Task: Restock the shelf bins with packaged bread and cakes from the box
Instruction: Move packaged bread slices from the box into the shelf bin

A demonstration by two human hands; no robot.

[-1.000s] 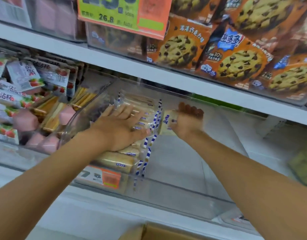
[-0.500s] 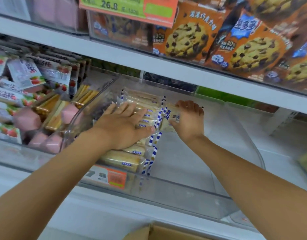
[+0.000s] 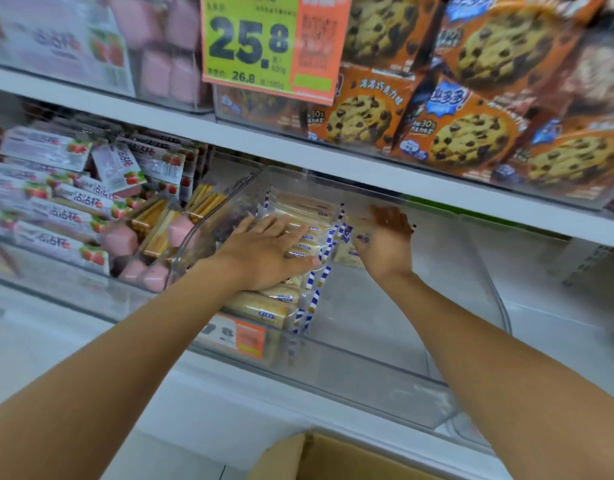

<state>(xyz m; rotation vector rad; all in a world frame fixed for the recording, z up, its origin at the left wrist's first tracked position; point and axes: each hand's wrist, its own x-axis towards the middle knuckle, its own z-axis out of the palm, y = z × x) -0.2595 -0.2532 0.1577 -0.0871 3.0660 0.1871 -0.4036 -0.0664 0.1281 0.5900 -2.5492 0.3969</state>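
Observation:
A row of packaged cakes (image 3: pixel 264 306) in clear wrappers with blue-and-white striped edges fills the left side of a clear plastic shelf bin (image 3: pixel 385 372). My left hand (image 3: pixel 264 252) lies flat with straight fingers on top of that row, pressing it. My right hand (image 3: pixel 388 242) is deeper in the bin, just right of the row. Its fingers are curled over one more cake packet (image 3: pixel 347 252), held upright against the row's striped ends. The open cardboard box (image 3: pixel 333 455) shows only its top edge at the bottom of the view.
The bin's right half has a bare floor. A neighbouring bin on the left holds strawberry snack packs (image 3: pixel 66 216) and pink cups. Chocolate-chip cookie bags (image 3: pixel 471 133) and a price sign (image 3: pixel 271 46) fill the shelf above, whose white edge hangs low over the bin.
My right hand has carried the single packet leftward until it sits against the row. My left hand has stayed flat on the packets.

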